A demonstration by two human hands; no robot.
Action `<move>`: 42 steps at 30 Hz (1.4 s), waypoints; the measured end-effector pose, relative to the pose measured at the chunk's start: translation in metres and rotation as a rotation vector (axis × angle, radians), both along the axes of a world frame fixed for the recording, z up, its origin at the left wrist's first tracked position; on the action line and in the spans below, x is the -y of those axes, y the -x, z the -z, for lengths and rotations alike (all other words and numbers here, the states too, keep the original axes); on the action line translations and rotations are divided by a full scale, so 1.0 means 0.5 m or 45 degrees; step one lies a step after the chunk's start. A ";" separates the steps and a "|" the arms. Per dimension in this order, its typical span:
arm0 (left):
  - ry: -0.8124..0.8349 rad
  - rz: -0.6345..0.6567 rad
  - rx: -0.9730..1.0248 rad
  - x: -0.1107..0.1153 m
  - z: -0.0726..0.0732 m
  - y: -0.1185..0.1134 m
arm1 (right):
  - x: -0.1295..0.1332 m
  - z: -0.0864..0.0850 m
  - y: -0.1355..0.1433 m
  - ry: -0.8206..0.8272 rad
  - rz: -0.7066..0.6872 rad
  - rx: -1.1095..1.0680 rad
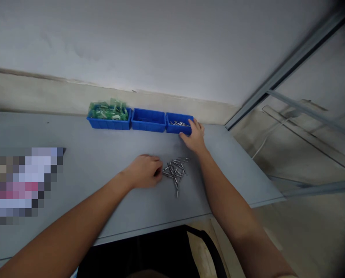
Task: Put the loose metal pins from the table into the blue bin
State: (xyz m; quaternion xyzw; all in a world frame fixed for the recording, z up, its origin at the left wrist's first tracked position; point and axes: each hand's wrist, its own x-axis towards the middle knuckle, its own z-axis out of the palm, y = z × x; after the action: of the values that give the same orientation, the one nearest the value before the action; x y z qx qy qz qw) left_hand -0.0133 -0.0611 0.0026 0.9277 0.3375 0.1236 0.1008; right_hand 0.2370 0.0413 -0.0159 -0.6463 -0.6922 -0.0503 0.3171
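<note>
"Firstly, state of the left hand (145, 171)?"

"Curled, fingers tucked in, at the left edge of a loose pile of metal pins (176, 170) on the grey table (242, 166). Whether it grips a pin, I cannot tell."

"And the right hand (196, 137)?"

"Thumb and fingers spread at the right end of the rightmost blue bin (175, 129), which contains small metal pieces (178, 123). A firm grip cannot be confirmed."

"Adjacent items?"

"Middle bin (148, 126), then the left bin (110, 124), heaped with green packets (109, 112)."
</note>
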 end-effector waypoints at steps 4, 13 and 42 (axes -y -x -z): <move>-0.001 -0.002 0.003 0.000 0.000 0.002 | 0.011 -0.017 0.015 -0.130 -0.114 0.019; 0.013 -0.018 -0.091 0.001 -0.012 0.004 | 0.051 -0.051 0.072 -0.176 -0.344 0.002; 0.058 -0.807 0.634 -0.027 0.011 0.009 | 0.085 -0.056 0.108 0.299 -0.860 -0.456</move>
State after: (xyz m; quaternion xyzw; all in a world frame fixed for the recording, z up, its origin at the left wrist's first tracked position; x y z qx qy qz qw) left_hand -0.0176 -0.0474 -0.0030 0.7168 0.5749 0.3620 0.1570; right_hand 0.1827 -0.0014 0.0120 -0.4128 -0.8006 0.2497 0.3554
